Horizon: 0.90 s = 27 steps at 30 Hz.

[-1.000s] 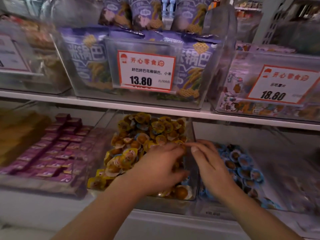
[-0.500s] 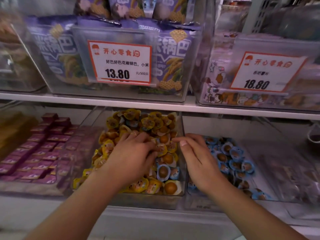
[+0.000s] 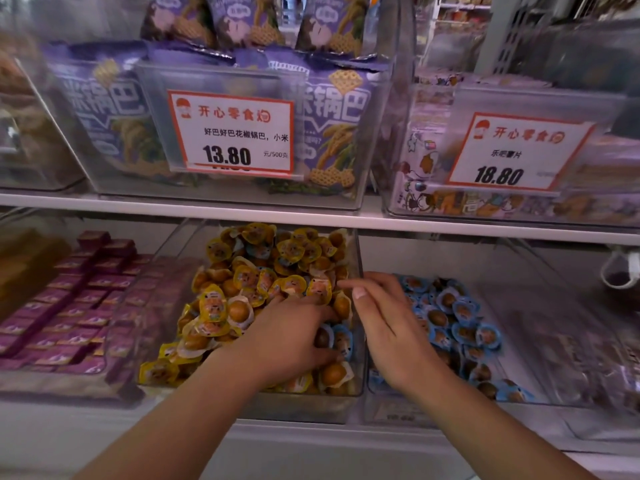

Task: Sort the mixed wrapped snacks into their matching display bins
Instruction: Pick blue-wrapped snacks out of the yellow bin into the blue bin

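Upper shelf (image 3: 311,220) hangs low over yellow snack bin (image 3: 358,341) & blue snack bin (image 3: 519,386), entry only from front.

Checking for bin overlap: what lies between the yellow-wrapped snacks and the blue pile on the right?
In the head view, the clear bin wall, with the right hand across it.

Dim, soft light; blurred, warped edges

Your left hand (image 3: 291,337) and right hand (image 3: 388,327) are bare; both forearms are sleeveless, fingernails short and unpainted.
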### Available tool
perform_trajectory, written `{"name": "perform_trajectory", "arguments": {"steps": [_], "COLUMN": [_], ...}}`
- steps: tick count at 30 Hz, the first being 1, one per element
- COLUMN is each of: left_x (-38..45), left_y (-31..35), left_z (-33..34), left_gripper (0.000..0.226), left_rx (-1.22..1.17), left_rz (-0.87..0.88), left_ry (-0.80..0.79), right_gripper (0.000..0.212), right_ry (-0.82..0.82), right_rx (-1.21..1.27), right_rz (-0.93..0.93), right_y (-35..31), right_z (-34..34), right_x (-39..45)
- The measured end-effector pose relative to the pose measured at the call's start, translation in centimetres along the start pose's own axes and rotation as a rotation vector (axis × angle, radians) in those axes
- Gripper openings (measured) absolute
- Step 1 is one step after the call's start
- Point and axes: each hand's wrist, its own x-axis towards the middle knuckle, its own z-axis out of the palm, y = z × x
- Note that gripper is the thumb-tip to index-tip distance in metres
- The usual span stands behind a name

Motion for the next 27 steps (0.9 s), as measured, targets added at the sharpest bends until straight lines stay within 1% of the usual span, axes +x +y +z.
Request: {"name": "perform_trajectory", "arguments": {"steps": [2, 6, 8, 10, 12, 13, 14, 15, 16, 17, 18, 20, 21, 22, 23, 24, 25, 26, 27], "left_x": [0.1, 0.0, -0.1, -0.5, -0.9, -1.1, -1.4, -1.7, -1.9, -2.3, -2.6, -3.2, -3.3, -3.4, -3.4, -3.4, -3.4, -3.5, -3.6], "left_y": [0.2, 0.0, -0.2, -0.2, 0.1, 0.2, 0.4, 0.6, 0.8, 1.1, 1.3, 1.9, 2.1, 2.3, 2.4, 2.4, 2.4, 2.7, 2.8], "left_z": [0.5, 0.9, 0.3, -0.7, -1.8, -2.4, -3.0, -3.4, -3.9, -4.3, -4.5, -4.9, -5.1, -5.1, -4.9, -4.4, -4.0, -3.9, -3.7], "left_gripper": [0.052, 0.047, 0.043, 0.036, 0.033, 0.038, 0.045, 0.048, 0.047, 0.044, 0.041, 0.039, 0.041, 0.045, 0.039, 0.028, 0.021, 0.023, 0.029], "left_rx": [-0.044, -0.112, -0.243, -0.539, -0.842, -1.010, -1.213, -1.443, -1.634, -1.754, -1.807, -1.785, -1.702, -1.557, -1.353, -1.092, -0.829, -0.613, -0.508], "left_rz": [0.033, 0.053, 0.011, -0.069, -0.157, -0.211, -0.274, -0.328, -0.361, -0.376, -0.363, -0.299, -0.274, -0.254, -0.234, -0.217, -0.210, -0.185, -0.147], "left_ry": [0.050, 0.086, 0.098, 0.143, 0.274, 0.332, 0.347, 0.309, 0.236, 0.152, 0.075, -0.003, 0.012, 0.074, 0.172, 0.297, 0.414, 0.489, 0.533], "right_gripper": [0.039, 0.039, 0.041, 0.045, 0.042, 0.038, 0.034, 0.032, 0.031, 0.033, 0.038, 0.050, 0.050, 0.043, 0.032, 0.021, 0.017, 0.017, 0.018], "right_ry": [0.000, 0.013, 0.014, 0.006, 0.018, 0.059, 0.127, 0.198, 0.248, 0.258, 0.217, 0.082, 0.029, -0.005, -0.026, -0.040, -0.052, -0.050, -0.041], "right_rx": [-0.008, -0.048, -0.053, -0.047, -0.053, -0.065, -0.071, -0.052, -0.003, 0.083, 0.205, 0.449, 0.497, 0.493, 0.484, 0.526, 0.606, 0.712, 0.845], "right_rz": [0.001, -0.004, -0.001, 0.002, 0.003, -0.015, -0.048, -0.088, -0.119, -0.122, -0.085, 0.070, 0.138, 0.181, 0.220, 0.281, 0.353, 0.430, 0.501], "right_y": [0.0, -0.1, -0.1, -0.3, -0.7, -0.9, -1.3, -1.8, -2.5, -3.2, -4.1, -5.5, -6.0, -6.5, -6.8, -7.1, -7.3, -7.4, -7.6], "right_z": [0.0, 0.1, 0.0, -0.1, -0.1, -0.1, -0.2, -0.4, -0.5, -0.6, -0.5, -0.1, 0.1, 0.2, 0.3, 0.5, 0.7, 0.9, 1.1], "right_x": [0.0, 0.1, 0.1, 0.1, -0.1, -0.2, -0.3, -0.5, -0.7, -0.8, -0.9, -0.8, -0.7, -0.6, -0.5, -0.3, -0.2, -0.1, -0.1]}}
